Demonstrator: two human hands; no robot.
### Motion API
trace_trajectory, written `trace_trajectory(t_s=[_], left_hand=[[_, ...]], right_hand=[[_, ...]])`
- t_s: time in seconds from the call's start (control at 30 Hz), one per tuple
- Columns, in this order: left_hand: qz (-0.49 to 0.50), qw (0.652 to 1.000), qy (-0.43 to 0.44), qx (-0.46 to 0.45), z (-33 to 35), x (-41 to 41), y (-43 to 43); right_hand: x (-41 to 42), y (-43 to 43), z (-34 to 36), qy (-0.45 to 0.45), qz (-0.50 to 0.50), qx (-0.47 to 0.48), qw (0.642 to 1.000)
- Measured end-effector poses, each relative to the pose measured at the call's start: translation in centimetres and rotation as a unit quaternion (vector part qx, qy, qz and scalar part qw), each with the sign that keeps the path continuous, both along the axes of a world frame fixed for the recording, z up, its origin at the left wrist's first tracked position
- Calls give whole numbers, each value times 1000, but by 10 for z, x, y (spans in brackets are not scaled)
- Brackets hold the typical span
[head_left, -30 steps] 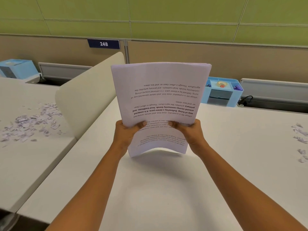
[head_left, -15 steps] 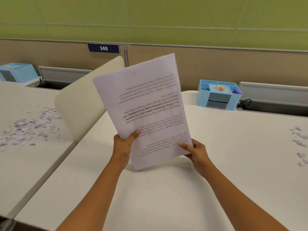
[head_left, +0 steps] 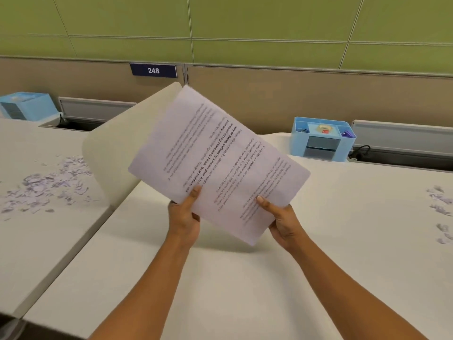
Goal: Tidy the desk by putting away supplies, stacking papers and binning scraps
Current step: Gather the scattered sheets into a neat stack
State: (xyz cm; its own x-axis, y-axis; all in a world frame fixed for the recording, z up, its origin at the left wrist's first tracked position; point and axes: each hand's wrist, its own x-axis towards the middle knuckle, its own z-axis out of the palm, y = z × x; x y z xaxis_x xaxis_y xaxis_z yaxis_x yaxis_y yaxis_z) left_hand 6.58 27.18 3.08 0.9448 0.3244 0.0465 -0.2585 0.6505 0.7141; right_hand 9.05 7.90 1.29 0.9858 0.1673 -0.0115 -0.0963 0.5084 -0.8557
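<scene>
Green panelled wall [head_left: 245, 20] over a tan partition [head_left: 269, 99] that carries a dark blue plate marked 248 [head_left: 153, 70]; a white desk top [head_left: 343, 229] runs below. I see both bare hands holding one sheaf of white printed paper sheets [head_left: 220, 163] up in the middle of the view, above the near half of the desk. It is tilted so its top corner leans left, across the cream rounded divider panel [head_left: 117, 148]. Left hand [head_left: 183, 217]: thumb laid on the printed face, fingers curled behind, grasping the lower left edge. Right hand [head_left: 282, 222]: thumb on the face, fingers wrapped behind, grasping the lower right edge. Print runs slanted and inverted to me. Lowest corner hangs close over the desk; contact, cannot tell. Light blue plastic desk organiser [head_left: 322, 139] stands at the back, right of the sheaf and well apart from it, with a roll of clear tape [head_left: 324, 128] in its middle top compartment. Torn white paper scraps [head_left: 49, 182] lie scattered on the neighbouring desk [head_left: 36, 241] left of the divider. A smaller scatter of scraps [head_left: 441, 204] lies at the far right edge. Second light blue box [head_left: 25, 105] sits at back left.
</scene>
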Motion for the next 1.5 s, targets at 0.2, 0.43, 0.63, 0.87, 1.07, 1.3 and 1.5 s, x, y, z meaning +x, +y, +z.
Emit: trace_trajectory(t_s=[0.2,0.43,0.63,0.87,1.07,1.3,1.5], left_hand=[[-6,997,3,71,-4,4,68],[-109,935,54,332,10,2,87],[-22,937,25,349,15,3,73],[35,942,41,330,16,3,59],[22,939,104,326,-21,-8,48],[54,937,85,334,-6,-2,47],[50,940,117,318,-31,-15,43]], right_hand=[[12,-48,21,-56,17,-117,991],[21,-61,48,-106,52,-259,959],[19,-45,45,-107,-28,-249,962],[17,-35,34,-97,-76,-217,968],[2,-31,-3,-28,-87,-205,975],[8,-30,13,-67,-99,-190,975],[-3,-30,-22,-39,-93,-215,971]])
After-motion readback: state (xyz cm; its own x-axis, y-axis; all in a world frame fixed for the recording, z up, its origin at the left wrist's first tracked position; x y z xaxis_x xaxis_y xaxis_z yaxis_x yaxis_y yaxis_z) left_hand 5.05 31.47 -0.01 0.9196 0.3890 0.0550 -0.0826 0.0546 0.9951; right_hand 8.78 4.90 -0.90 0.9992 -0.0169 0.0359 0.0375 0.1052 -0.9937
